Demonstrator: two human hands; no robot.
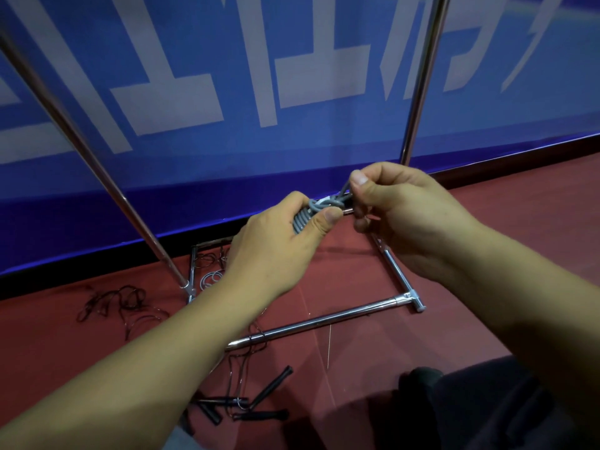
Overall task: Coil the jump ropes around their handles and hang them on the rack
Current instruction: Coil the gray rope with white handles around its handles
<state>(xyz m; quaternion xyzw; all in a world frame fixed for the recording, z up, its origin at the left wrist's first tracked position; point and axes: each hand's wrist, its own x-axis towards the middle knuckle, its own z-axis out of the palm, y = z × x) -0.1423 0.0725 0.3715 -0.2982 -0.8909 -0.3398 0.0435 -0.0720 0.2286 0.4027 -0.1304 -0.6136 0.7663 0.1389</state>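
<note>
My left hand [279,241] grips a grey jump rope [308,214] whose cord is wound in tight turns around its handles. My right hand [399,203] pinches the loose end of the grey cord just above the bundle, near the handle tips. Both hands are held up in front of the chrome rack [328,319], whose two uprights rise left and right. On the floor below lie several black jump rope handles [259,397] with thin black cords trailing from them.
A tangle of thin black cord [120,303] lies on the red floor at the left. A small grey coil [211,279] sits by the rack's left foot. A blue banner with white lettering [292,76] stands behind the rack. My dark trouser leg [487,410] shows at the lower right.
</note>
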